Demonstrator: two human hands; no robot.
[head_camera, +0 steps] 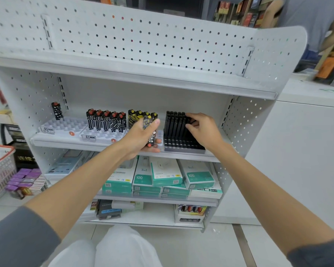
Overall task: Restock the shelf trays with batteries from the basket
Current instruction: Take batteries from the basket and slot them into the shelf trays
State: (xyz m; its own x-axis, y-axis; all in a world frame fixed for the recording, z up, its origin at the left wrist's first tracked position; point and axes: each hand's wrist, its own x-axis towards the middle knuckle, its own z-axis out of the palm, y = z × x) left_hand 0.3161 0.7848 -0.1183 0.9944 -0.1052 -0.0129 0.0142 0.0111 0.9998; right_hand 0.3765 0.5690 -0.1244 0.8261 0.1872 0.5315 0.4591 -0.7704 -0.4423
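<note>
Right hand (202,128) was up at the black tray (183,146) on the right part of the middle shelf (96,145), its grip closed, fingers curled over and thumb under a black battery (189,120) at the right end of the black row (175,120). That piece stood upright, long axis vertical, touching or just beside its neighbours (can't tell if it was seated or lifted). The key relation: the tray's unfilled slots lay on the near side of the filled rows, below and nearer than the right grip, so any placing would have to come down and toward the person. The right hand was clearly the closer one to this tray. Left hand (141,137) sat just left of the tray, its grip wrapped round a bundle of patterned batteries (149,130), held roughly upright and slightly tilted, a red end showing at the bottom. Directly beyond that hand stood the yellow-black batteries (135,113), partly hidden by it. Further left were the middle white tray (102,134) with a row of red-capped batteries (106,120) along its far side, then the left white tray (62,126) with a lone battery (57,110) at its far corner. In the way: the standing black row crowded the right fingers, and the left hand's bundle was close to the tray's left edge. The basket (2,170) stood far left on the floor, well apart from both hands, purple boxes (25,180) beside it. Green-and-white boxes (162,176) filled the shelf below.
</note>
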